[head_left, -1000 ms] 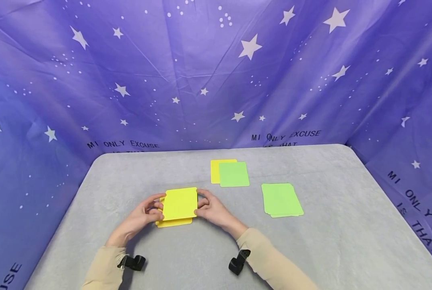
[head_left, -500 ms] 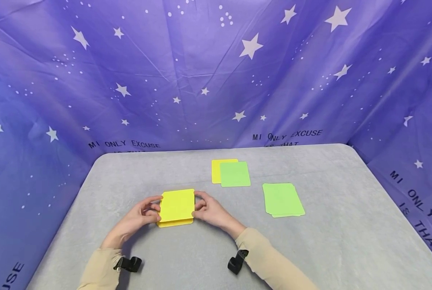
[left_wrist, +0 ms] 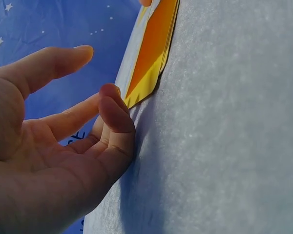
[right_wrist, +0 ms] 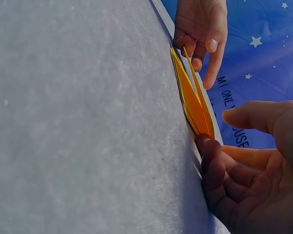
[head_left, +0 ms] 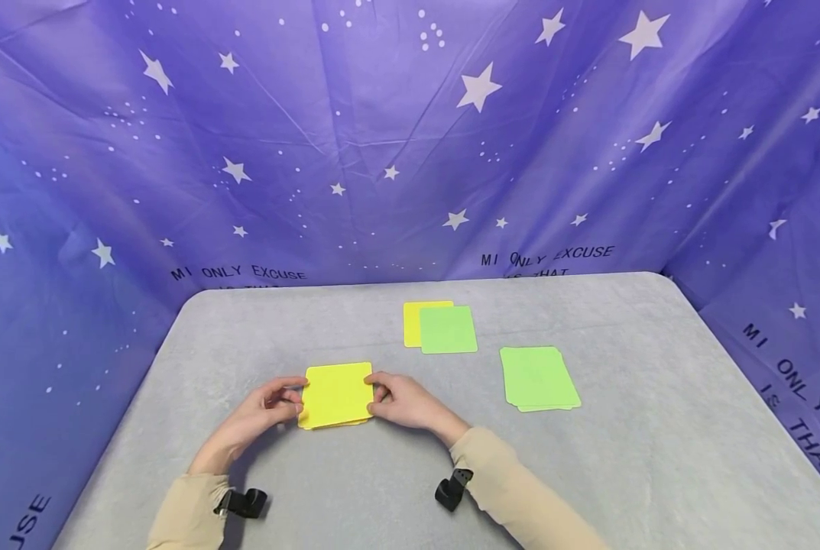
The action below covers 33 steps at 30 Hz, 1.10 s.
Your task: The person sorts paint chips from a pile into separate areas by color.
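Observation:
A yellow square card (head_left: 337, 393) with rounded corners lies over other yellow cards, whose edges peek out along its near side. My left hand (head_left: 265, 409) holds its left edge with curled fingers; in the left wrist view a fingertip touches the corner of the yellow cards (left_wrist: 154, 63). My right hand (head_left: 410, 401) grips the right edge, index finger and thumb near its two corners. Seen low in the right wrist view, the top card bows up, leaving an orange-looking gap above the yellow cards (right_wrist: 190, 97) beneath. The far fingers are partly hidden.
Further back, a green card (head_left: 448, 330) overlaps a yellow card (head_left: 412, 325). To the right lies a small stack of green cards (head_left: 539, 378), slightly out of line. The grey table (head_left: 623, 458) meets a purple starry curtain (head_left: 382, 137) behind.
Both hands have lowered the top yellow card and brought it slightly toward me. It now covers nearly all of the yellow cards below. The green cards stay put.

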Available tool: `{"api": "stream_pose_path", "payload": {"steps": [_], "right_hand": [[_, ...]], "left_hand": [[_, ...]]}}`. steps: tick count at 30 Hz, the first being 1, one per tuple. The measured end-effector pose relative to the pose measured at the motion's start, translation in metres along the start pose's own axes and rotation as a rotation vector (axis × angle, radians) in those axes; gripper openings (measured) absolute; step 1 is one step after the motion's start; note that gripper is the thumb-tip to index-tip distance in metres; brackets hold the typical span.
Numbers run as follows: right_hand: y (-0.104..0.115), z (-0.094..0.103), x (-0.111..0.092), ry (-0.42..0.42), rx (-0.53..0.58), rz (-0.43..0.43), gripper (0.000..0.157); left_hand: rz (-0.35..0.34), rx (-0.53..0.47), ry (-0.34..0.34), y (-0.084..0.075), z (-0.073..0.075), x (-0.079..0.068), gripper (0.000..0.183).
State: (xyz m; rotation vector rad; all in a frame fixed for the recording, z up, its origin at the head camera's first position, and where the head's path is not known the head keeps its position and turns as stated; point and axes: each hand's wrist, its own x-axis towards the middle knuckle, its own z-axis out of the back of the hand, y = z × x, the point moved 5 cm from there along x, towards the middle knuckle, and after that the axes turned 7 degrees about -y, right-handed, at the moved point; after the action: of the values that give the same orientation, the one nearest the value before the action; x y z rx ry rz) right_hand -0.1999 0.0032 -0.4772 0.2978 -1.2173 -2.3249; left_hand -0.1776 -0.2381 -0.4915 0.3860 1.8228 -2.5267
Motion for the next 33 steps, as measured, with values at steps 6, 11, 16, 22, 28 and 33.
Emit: {"api": "stream_pose_path", "payload": {"steps": [6, 11, 16, 22, 28, 33], "right_hand": [[0.003, -0.001, 0.001, 0.011, -0.019, 0.015, 0.037], [0.000, 0.002, -0.002, 0.006, 0.002, 0.031, 0.034], [-0.008, 0.011, -0.008, -0.026, 0.034, 0.033, 0.027], [-0.019, 0.030, -0.015, -0.078, 0.059, 0.039, 0.023], [-0.032, 0.050, -0.022, -0.119, 0.075, -0.004, 0.024], [-0.044, 0.065, -0.028, -0.149, 0.086, -0.032, 0.024]], "left_hand": [[-0.003, -0.006, 0.019, 0.000, -0.003, 0.000, 0.050], [-0.037, -0.011, 0.037, -0.002, -0.008, 0.002, 0.048], [-0.058, -0.022, 0.048, -0.006, -0.017, 0.006, 0.048], [-0.078, -0.036, 0.075, -0.013, -0.030, 0.012, 0.047], [-0.071, -0.056, 0.108, -0.019, -0.043, 0.020, 0.047], [-0.076, -0.077, 0.131, -0.025, -0.053, 0.026, 0.046]]}}
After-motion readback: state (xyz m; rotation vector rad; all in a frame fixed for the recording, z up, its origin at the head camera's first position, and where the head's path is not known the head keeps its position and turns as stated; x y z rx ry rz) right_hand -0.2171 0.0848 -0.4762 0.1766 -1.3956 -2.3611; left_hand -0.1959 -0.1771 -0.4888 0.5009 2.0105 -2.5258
